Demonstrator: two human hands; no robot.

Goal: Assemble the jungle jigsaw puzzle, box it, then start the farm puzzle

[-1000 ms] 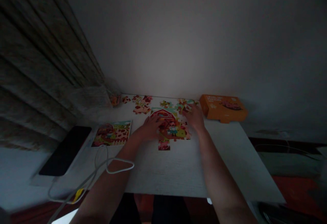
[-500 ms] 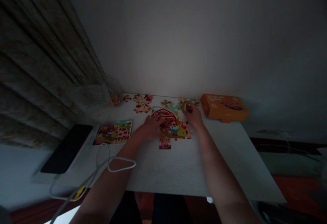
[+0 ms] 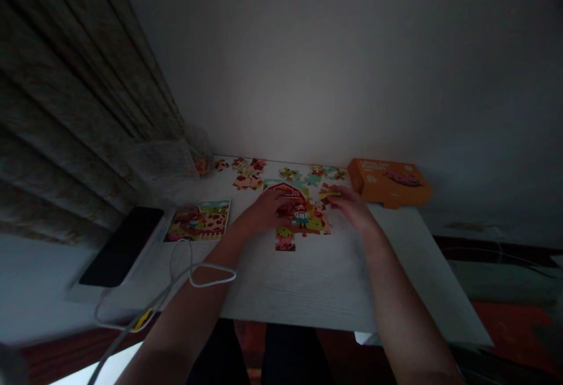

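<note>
A partly joined farm jigsaw with a red barn lies in the middle of the white table. My left hand rests flat on the jigsaw's left part, fingers spread. My right hand hovers at the jigsaw's right edge and pinches a small puzzle piece between thumb and fingers. Loose puzzle pieces lie scattered along the far edge of the table, behind the jigsaw.
An orange puzzle box stands at the far right. A printed farm picture lies to the left, beside a dark tablet. A white cable loops over my left forearm. A curtain hangs at left.
My right hand picked a piece from the loose ones at the back and drew it toward the jigsaw's right edge. My left hand stayed on the jigsaw.
</note>
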